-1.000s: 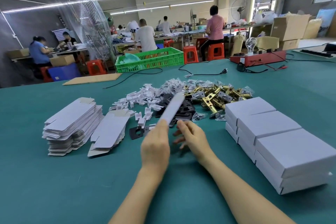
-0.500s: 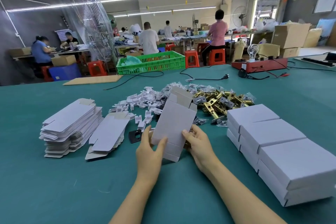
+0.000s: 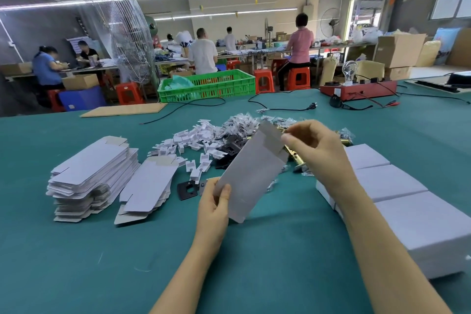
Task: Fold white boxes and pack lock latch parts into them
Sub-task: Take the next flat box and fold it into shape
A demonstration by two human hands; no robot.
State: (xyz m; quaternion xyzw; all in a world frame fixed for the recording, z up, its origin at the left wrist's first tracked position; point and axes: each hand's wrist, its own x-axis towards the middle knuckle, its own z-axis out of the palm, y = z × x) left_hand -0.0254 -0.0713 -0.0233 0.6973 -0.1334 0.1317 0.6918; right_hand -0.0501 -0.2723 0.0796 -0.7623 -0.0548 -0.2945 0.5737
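Above the teal felt-like table, a flat, matte white cardboard box blank hangs tilted between both hands. The left hand pinches its lower corner under the thumb, while the right hand curls its fingers at the grey upper flap. Glossy brass latch parts lie just behind, beside smooth rectangular folded boxes.

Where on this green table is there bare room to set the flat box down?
Bare green table lies in front of the two stacks of flat white box blanks, left of the left hand. Another strip lies between the forearms. Crowded: the pile of small white and brass parts beyond the held flat white box, and the folded white boxes to the right.
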